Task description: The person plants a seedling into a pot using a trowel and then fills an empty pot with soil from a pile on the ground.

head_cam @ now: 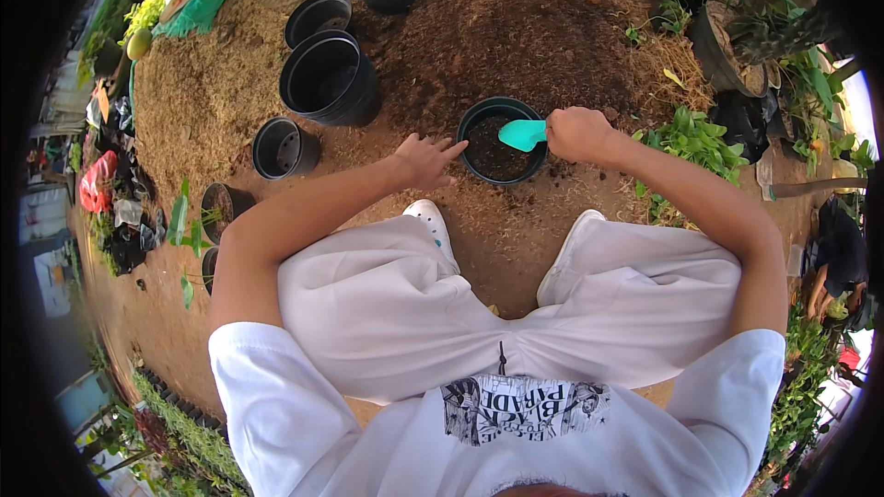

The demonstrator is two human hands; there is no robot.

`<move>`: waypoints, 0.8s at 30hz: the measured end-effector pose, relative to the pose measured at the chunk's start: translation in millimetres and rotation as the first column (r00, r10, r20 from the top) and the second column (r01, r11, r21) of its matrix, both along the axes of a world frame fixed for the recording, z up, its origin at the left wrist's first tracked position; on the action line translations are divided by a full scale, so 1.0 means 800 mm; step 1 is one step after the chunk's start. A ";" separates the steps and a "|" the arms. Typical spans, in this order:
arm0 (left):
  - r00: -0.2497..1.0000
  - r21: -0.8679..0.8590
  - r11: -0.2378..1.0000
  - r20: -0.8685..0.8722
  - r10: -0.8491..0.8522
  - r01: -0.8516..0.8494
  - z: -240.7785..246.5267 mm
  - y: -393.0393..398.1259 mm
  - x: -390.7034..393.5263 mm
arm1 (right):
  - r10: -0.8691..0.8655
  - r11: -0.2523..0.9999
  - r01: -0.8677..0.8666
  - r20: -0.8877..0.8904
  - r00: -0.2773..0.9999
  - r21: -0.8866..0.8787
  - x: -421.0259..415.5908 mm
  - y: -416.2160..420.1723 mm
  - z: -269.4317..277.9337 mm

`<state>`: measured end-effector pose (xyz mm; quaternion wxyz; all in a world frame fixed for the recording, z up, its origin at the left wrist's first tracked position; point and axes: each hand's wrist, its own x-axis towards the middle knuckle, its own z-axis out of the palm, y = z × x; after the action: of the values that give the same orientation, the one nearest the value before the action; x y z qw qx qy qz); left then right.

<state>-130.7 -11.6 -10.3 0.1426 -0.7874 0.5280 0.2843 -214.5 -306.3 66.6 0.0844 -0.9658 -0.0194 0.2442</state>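
A round black plastic plant pot point(464, 125) stands on the ground in front of my feet, with dark soil point(492, 160) inside. My right hand point(577, 134) grips a turquoise hand trowel point(523, 136) at the pot's right rim. The trowel's blade lies over the soil within the pot. On the opposite side, my left hand point(427, 161) holds nothing, its fingers spread and one fingertip at or very near the left rim. Beyond the pot rises a heap of dark brown soil point(511, 34).
Empty black pots point(330, 79) stand at the left, with a smaller pot point(284, 148) nearer. Pale dry plant matter point(200, 83) is heaped behind them. Leafy green plants point(697, 145) grow at the right, near a wooden tool handle point(818, 188). Another person point(839, 255) bends at the far right.
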 end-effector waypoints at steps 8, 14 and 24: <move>1.000 0.030 1.000 -0.006 -0.001 0.001 0.003 -0.003 -0.001 | -0.321 0.831 0.509 -0.554 0.768 0.225 -0.005 0.011 -0.009; 1.000 0.034 0.999 -0.011 0.000 0.000 -0.001 0.002 0.000 | -0.260 0.921 0.322 -0.268 0.928 0.220 0.006 0.005 0.008; 1.000 0.054 0.998 -0.016 0.012 -0.012 -0.006 0.001 -0.002 | -0.239 0.919 0.297 -0.231 0.943 0.259 0.014 0.002 0.000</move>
<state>-132.3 -10.7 -15.2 0.1577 -0.7842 0.5165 0.3056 -203.5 -305.0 66.2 0.2593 -0.9079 0.0864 0.3179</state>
